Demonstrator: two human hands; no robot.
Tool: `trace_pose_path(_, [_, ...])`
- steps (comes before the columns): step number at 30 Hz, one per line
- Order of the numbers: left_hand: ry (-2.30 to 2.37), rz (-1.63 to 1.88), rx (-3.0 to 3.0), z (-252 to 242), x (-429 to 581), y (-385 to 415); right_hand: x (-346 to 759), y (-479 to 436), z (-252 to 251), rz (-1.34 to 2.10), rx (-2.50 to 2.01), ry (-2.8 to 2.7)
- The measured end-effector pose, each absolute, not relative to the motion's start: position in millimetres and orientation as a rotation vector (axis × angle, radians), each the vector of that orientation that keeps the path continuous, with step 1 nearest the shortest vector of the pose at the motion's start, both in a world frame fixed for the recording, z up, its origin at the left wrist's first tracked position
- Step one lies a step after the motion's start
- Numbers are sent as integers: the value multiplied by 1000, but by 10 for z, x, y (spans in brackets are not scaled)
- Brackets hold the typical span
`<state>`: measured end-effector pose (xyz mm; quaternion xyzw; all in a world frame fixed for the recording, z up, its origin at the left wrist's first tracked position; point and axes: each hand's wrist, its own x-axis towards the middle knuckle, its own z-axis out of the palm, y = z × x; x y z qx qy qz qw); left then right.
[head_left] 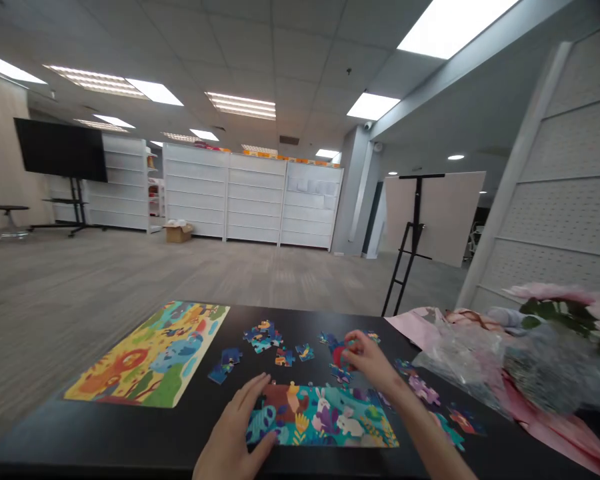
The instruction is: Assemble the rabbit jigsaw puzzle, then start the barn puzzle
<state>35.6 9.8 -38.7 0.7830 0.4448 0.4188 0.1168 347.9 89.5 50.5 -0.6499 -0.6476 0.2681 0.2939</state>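
Note:
A partly joined jigsaw puzzle (330,420) with rabbits and plants lies near the table's front edge. My left hand (235,427) rests at its left end, thumb and fingers apart, holding nothing. Beyond the puzzle's far edge, my right hand (365,357) is closed in a pinch on a red and blue puzzle piece (338,356), which the fingers partly cover. Just below that piece lies a blue puzzle piece (341,375). Farther back are a joined blue cluster (264,336), an orange-brown piece (285,357) and a small teal piece (305,351).
A yellow animal picture (145,360) lies at left on the black table (130,437), with dark blue pieces (225,365) beside it. More pieces (424,390) lie right of my right forearm, near plastic-wrapped flowers (535,353). An easel (410,247) stands beyond the table.

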Motion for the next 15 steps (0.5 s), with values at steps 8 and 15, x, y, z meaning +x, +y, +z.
trace_pose_path(8, [1259, 1169, 2174, 61, 253, 315, 1972, 418, 90, 860, -1102, -1679])
trace_pose_path(15, [1367, 933, 2113, -108, -64, 529, 2636, 382, -131, 543, -1232, -1574])
